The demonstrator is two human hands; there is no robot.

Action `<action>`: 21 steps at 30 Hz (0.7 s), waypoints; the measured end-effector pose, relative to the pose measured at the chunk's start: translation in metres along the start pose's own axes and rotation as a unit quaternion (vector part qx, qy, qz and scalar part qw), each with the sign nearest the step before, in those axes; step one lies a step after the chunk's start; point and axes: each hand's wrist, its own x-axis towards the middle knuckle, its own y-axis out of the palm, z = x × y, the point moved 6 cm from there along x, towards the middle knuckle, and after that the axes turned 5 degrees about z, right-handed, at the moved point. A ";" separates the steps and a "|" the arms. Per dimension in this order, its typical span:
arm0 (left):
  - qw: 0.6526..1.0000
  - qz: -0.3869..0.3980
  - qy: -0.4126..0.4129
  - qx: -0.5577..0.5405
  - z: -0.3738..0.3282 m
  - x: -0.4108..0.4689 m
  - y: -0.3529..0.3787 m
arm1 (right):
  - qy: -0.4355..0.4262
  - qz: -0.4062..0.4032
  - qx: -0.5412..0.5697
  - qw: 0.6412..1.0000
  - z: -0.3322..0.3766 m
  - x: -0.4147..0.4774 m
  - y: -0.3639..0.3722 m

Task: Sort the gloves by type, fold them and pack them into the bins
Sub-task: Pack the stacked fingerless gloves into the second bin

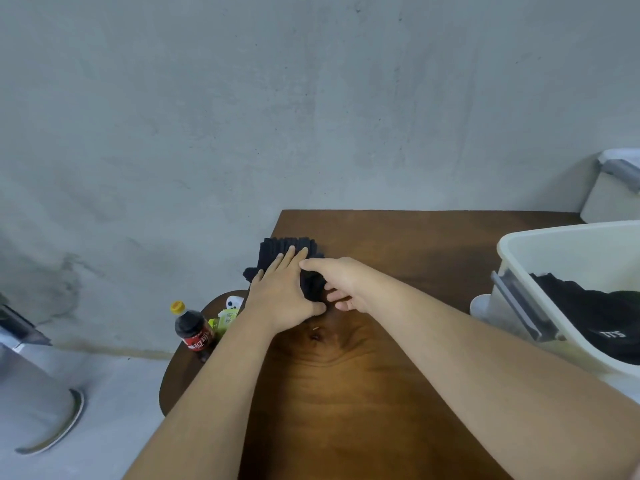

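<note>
A black knitted glove [277, 249] lies flat near the far left corner of the brown wooden table [363, 393]. My left hand [282, 292] presses on it with straight fingers pointing away from me. My right hand [341, 284] sits just right of the left one, its fingers curled over the glove's near right edge and pinching the dark fabric. Most of the glove is hidden under both hands. A white plastic bin [540, 251] stands at the table's right side with dark folded fabric [602, 313] inside.
A low round side table [180, 372] at the left holds a cola bottle [192, 330], a green packet [223, 320] and a small white object [233, 302]. A second white bin [609, 199] stands behind the first. A grey concrete wall rises behind the table.
</note>
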 end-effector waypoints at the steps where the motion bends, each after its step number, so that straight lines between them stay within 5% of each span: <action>1: 1.000 -0.001 -0.002 -0.014 0.002 -0.001 0.001 | 0.003 -0.003 0.017 1.000 0.000 0.004 0.002; 10: 0.995 -0.026 0.002 -0.096 0.003 -0.008 -0.004 | -0.030 -0.025 0.070 0.997 0.009 0.022 0.010; 21: 0.989 -0.059 0.028 -0.133 0.009 -0.023 -0.002 | -0.055 0.042 0.213 0.975 0.006 0.034 0.021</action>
